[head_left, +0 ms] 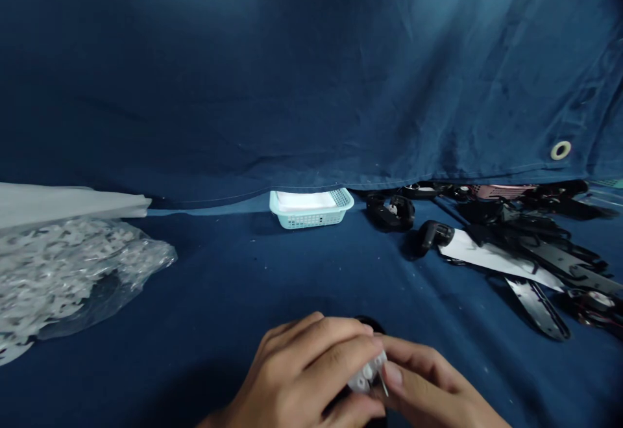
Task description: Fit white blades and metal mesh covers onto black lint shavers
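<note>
"White plastic piece (361,381) first: where have you got it?"

"Low in my view, between five and six o'clock, caught between both hands. My left hand (292,376) lies back up, fingers curled over it. My right hand (433,382) pinches its right-hand edge between thumb and fingertip, by a thin pale sliver. A black rounded edge shows just past my fingers; the rest is hidden, so I can't say what it belongs to."

"And around you, from the left?"

"At nine o'clock I have a white sheet (73,204). Just below it, nearer half past eight, lies a clear plastic bag (111,311) heaped with small white parts (53,272). Near the middle of the dial sits a mint-green basket (311,221) with something flat and white in it."

"What blocks your view?"

"My own left fingers, which cover much of the piece. Then the blue curtain (292,77) filling twelve o'clock: its hem hangs across the basket's far side. Right of the basket, towards three, I see a black curved part (389,214), then a jumble of black parts between three and four, a long white panel (487,256) among them and a pink basket (501,191) behind. Above those is a pale eyelet (561,150) in the curtain."

"Any lettering?"

"Those dark parts are too dim and small for me to read."
</note>
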Demonstrator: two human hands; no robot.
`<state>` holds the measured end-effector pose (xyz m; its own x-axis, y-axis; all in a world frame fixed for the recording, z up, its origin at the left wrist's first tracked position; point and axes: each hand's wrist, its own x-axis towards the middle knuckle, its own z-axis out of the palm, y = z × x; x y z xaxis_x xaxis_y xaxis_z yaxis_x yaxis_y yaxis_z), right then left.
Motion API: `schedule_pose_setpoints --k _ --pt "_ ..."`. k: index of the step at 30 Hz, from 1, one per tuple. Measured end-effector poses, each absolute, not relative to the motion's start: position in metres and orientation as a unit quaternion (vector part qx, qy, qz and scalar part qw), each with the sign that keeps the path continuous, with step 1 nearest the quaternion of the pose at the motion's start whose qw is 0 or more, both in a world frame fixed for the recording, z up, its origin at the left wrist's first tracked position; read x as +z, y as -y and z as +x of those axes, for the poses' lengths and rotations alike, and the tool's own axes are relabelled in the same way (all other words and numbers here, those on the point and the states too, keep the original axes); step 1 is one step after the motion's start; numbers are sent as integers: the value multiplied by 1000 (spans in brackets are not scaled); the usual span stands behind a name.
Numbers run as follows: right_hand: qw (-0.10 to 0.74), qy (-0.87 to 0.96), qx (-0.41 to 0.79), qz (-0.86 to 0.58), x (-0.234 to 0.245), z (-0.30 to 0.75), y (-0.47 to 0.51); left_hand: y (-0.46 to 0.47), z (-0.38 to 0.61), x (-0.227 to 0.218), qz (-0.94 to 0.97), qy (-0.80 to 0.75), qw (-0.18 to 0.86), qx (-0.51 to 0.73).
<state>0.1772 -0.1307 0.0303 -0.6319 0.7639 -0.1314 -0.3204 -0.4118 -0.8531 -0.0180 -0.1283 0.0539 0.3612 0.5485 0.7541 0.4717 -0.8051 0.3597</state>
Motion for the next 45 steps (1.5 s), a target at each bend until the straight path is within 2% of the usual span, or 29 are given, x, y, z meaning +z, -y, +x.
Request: schedule_pose_setpoints --k 12,16,20,25,29,31,34,36,41,45 --pt "348 528 724 -277 44 177 125 125 -19 56 825 -292 43 483" --pt "373 491 733 -286 41 176 125 127 -20 60 829 -319 44 458" --pt "365 482 744 -284 39 176 126 126 -22 55 842 -284 29 459" --pt "351 502 739 -279 39 175 123 125 -26 50 855 -300 61 420" --pt "353 543 698 -307 39 176 126 126 -26 51 850 -299 53 429" --pt "396 574 617 -364 38 179 130 128 -26 55 833 -310 64 453" --pt "470 634 419 -448 34 185 131 130 -24 63 796 -347 159 470" --pt "450 676 350 -467 31 188 127 130 -24 66 760 -381 266 454" --pt "325 749 367 -445 23 195 108 124 -25 58 591 -456 534 398" --pt "255 763 440 -399 16 206 96 119 -25 51 504 -436 626 405"
